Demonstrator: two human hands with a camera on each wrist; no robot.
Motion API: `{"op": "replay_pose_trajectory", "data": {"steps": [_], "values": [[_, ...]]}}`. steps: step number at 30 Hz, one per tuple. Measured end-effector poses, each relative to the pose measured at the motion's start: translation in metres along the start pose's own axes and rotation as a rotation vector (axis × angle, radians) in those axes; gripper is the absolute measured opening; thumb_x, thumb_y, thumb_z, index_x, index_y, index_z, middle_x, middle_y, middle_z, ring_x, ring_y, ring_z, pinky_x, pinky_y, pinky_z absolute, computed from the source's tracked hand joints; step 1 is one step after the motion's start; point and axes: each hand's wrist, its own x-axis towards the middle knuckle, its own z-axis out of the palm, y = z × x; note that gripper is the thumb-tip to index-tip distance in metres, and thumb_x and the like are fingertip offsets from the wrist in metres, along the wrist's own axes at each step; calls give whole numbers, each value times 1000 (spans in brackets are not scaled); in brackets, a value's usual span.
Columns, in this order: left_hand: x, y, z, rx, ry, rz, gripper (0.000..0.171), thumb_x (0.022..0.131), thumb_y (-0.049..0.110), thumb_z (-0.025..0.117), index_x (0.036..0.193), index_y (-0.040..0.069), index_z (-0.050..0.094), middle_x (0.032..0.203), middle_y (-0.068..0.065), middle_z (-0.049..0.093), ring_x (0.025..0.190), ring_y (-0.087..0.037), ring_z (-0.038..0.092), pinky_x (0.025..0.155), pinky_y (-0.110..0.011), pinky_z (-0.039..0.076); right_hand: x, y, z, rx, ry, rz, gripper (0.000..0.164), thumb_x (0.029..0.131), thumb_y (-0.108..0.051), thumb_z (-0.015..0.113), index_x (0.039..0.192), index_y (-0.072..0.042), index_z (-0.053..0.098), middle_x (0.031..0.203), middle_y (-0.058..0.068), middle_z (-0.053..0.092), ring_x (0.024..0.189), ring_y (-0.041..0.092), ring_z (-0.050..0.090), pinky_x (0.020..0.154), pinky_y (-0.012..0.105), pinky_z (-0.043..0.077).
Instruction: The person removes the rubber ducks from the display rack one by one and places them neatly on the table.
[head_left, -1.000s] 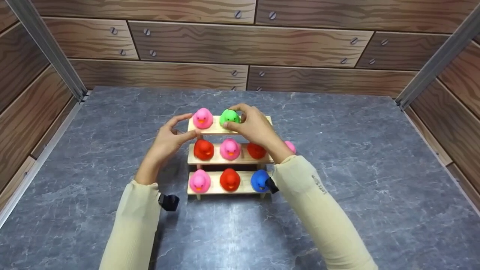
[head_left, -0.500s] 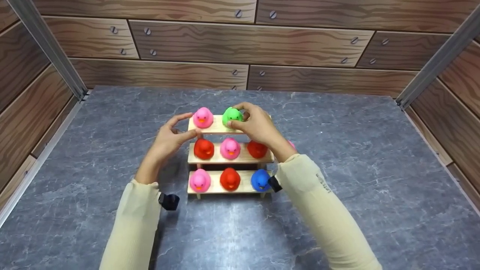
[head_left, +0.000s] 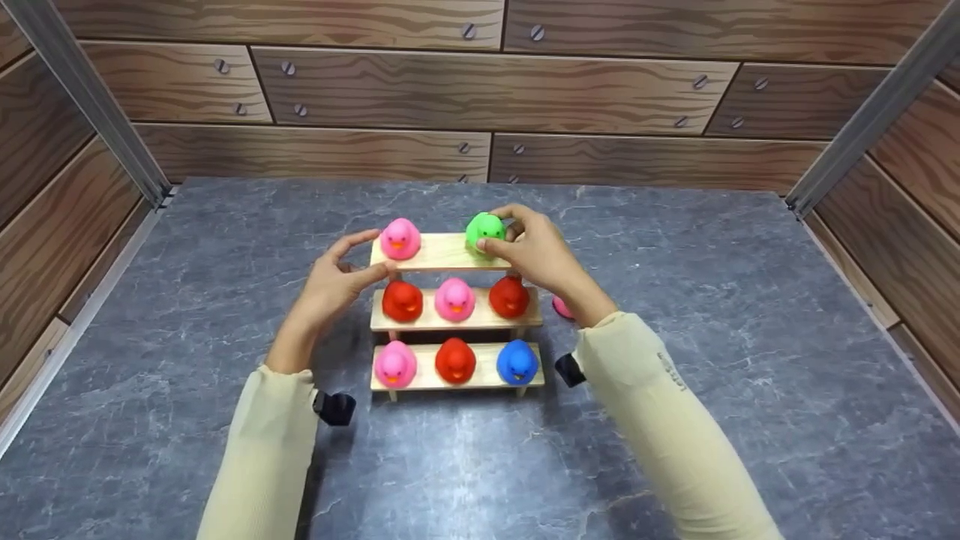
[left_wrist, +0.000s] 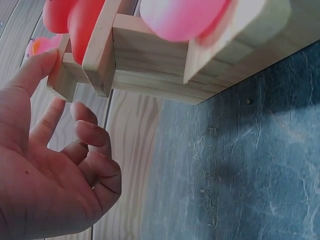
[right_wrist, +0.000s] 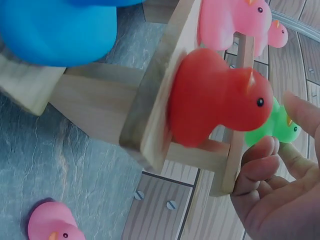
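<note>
A three-tier wooden display stand [head_left: 442, 253] holds small rubber ducks. My right hand [head_left: 546, 251] pinches a green rubber duck [head_left: 484, 226] between thumb and fingers at the right part of the top shelf. At that shelf's left end my left hand [head_left: 330, 285] grips the board, thumb at the front edge and index finger at the back. A pink duck [head_left: 400, 240] sits beside it. In the right wrist view the green duck [right_wrist: 280, 127] is partly hidden behind a red duck [right_wrist: 220, 100]. The left wrist view shows the left thumb [left_wrist: 37, 70] against the board end.
On the middle shelf are a red duck [head_left: 403, 301], a pink one [head_left: 454, 300] and another red one [head_left: 509, 298]. Pink, red and blue ducks [head_left: 517, 363] line the bottom shelf. Another pink duck [right_wrist: 52, 222] lies on the grey tabletop, right of the stand. Wood-patterned panels [head_left: 480, 90] stand behind.
My right hand has moved the green duck rightward along the top shelf, away from the pink duck. My left hand keeps its place on the shelf end.
</note>
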Motion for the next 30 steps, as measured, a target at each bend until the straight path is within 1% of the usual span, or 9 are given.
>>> {"op": "replay_pose_trajectory", "data": {"steps": [3, 6, 9, 13, 19, 22, 25, 27, 30], "values": [[0, 0, 0, 3, -1, -4, 63, 84, 32, 74, 140, 24, 49, 81, -3, 57, 80, -16, 49, 69, -28, 32, -2, 0, -3, -1, 5, -3, 45, 90, -20, 69, 130, -7, 55, 84, 5, 48, 56, 11, 46, 49, 20, 46], [-1, 1, 0, 4, -2, -10, 63, 84, 33, 75, 141, 25, 48, 85, -5, 59, 82, -16, 50, 72, -28, 33, -3, 2, -7, -21, 16, -13, 44, 90, -20, 69, 130, -7, 55, 85, 5, 49, 61, 12, 46, 52, 20, 44], [-1, 2, -1, 1, -4, -12, 64, 84, 33, 75, 141, 25, 48, 83, -2, 60, 82, -15, 51, 73, -29, 34, -4, 6, -13, -46, 31, -15, 45, 89, -21, 69, 129, -6, 56, 86, 5, 50, 66, 12, 45, 55, 19, 41], [-2, 1, 0, -5, -8, -7, 65, 83, 32, 75, 141, 24, 48, 78, 1, 60, 81, -14, 51, 73, -29, 34, -7, 13, -23, -62, 54, -16, 46, 89, -20, 70, 130, -5, 56, 88, 6, 53, 69, 13, 46, 57, 20, 40], [-1, 1, -1, 6, -1, -7, 64, 83, 32, 75, 141, 24, 48, 79, -1, 58, 80, -16, 50, 70, -28, 33, -9, 26, -36, -73, 84, -4, 47, 89, -20, 69, 130, -2, 54, 90, 7, 52, 76, 15, 46, 63, 22, 40], [0, 0, 0, 11, 5, -5, 63, 84, 32, 75, 140, 24, 49, 79, -2, 56, 79, -16, 49, 69, -27, 33, -11, 33, -40, -79, 94, 8, 46, 90, -22, 68, 130, -3, 54, 91, 6, 51, 77, 16, 46, 65, 22, 41], [0, -1, 0, 9, 5, 2, 62, 84, 30, 74, 140, 23, 49, 77, -1, 54, 76, -15, 48, 66, -26, 32, -13, 38, -45, -84, 104, 11, 46, 90, -22, 68, 130, -2, 54, 89, 6, 51, 75, 15, 45, 63, 22, 40], [1, -1, 0, 3, 3, 8, 61, 84, 29, 74, 140, 23, 49, 75, 0, 55, 73, -13, 48, 66, -26, 31, -14, 41, -49, -90, 110, 8, 46, 90, -22, 67, 129, -2, 55, 88, 6, 51, 74, 15, 45, 62, 22, 39], [1, -1, 0, -8, -4, 16, 62, 84, 29, 74, 140, 22, 49, 76, 1, 59, 75, -11, 50, 67, -27, 31, -16, 46, -57, -96, 126, 7, 46, 90, -22, 67, 129, -1, 55, 88, 5, 51, 74, 14, 45, 61, 21, 38]]}}
